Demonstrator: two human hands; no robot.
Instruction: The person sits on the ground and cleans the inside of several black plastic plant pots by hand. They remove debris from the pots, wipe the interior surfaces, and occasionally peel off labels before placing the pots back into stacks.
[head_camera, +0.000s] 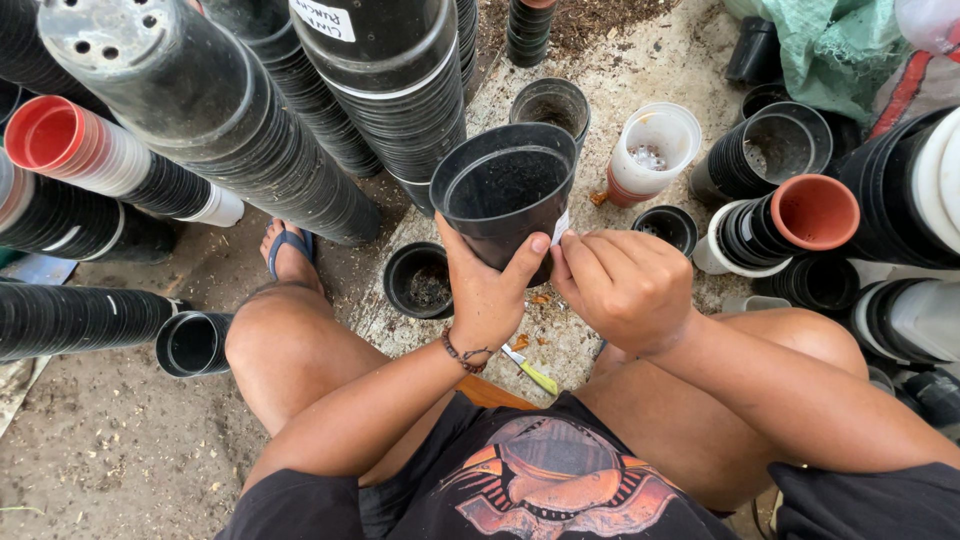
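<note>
I hold a black plastic plant pot (503, 190) upright in front of me, its inside dusty with soil. My left hand (488, 290) grips its near wall, thumb pressed up on the side. My right hand (622, 285) is closed beside it, its fingertips pinching a small white label (560, 228) stuck on the pot's wall. A small tool with a yellow-green handle (530, 373) lies on the ground between my knees.
Long stacks of black pots (230, 140) lie and lean at the left and back. More stacks, with a terracotta-coloured pot (815, 212) and a white one (655, 145), crowd the right. Single black pots (418, 280) stand on the dirty concrete. My sandalled foot (290, 255) is at the left.
</note>
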